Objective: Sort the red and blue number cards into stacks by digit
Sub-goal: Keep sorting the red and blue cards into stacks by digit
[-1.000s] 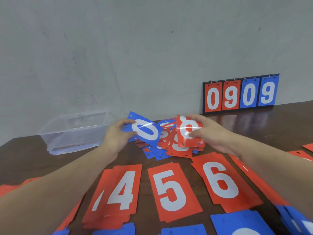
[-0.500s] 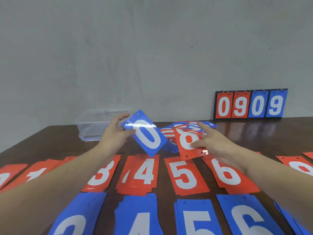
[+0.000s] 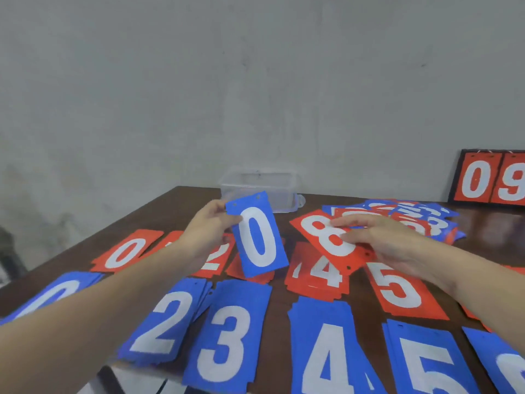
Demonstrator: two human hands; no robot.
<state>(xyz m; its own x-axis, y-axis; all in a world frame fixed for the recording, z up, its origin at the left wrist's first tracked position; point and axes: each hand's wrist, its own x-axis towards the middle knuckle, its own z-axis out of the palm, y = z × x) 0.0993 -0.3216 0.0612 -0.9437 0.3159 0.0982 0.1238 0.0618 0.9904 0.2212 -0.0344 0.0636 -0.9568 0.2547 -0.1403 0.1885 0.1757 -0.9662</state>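
Note:
My left hand (image 3: 208, 231) pinches a blue 0 card (image 3: 257, 236) by its top left corner and holds it above the table. My right hand (image 3: 380, 237) holds a red 8 card (image 3: 318, 231), fingers lying across its face. Behind the right hand lies a mixed pile of red and blue cards (image 3: 409, 213). Sorted stacks lie in two rows: red 0 (image 3: 126, 251), red 2 (image 3: 216, 260), red 4 (image 3: 318, 275), red 5 (image 3: 397, 288), and in front blue 0 (image 3: 54, 294), blue 2 (image 3: 167, 319), blue 3 (image 3: 227, 339), blue 4 (image 3: 326, 351), blue 5 (image 3: 429, 362).
A clear plastic box (image 3: 258, 184) stands at the table's back edge by the grey wall. A scoreboard stand showing red 0 and 9 (image 3: 491, 177) is at the far right. The dark wooden table (image 3: 176, 206) ends at the left.
The view has swung left and down, showing the lower-digit stacks. My left hand carried the blue 0 card leftward; my right hand lifted the red 8 card off the pile.

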